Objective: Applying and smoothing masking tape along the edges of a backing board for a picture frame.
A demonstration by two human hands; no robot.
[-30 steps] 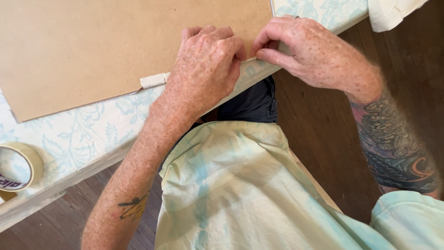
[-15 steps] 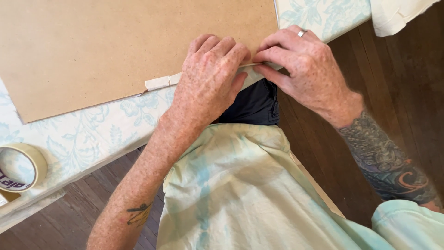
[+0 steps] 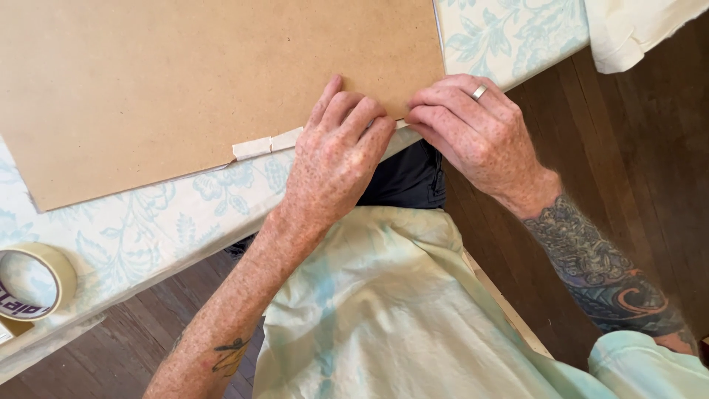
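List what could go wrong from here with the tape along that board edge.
1. The left hand and right hand press at the brown board right at the table's edge; a hard push might slide the board off.
2. The strip of masking tape looks creased at its free end and may lift or wrinkle.
3. The tape roll sits near the table's edge, where an elbow could knock it off.

Matt brown fibreboard panel (image 3: 207, 81); papery cream tape strip (image 3: 267, 143); printed cloth tablecloth (image 3: 148, 229).
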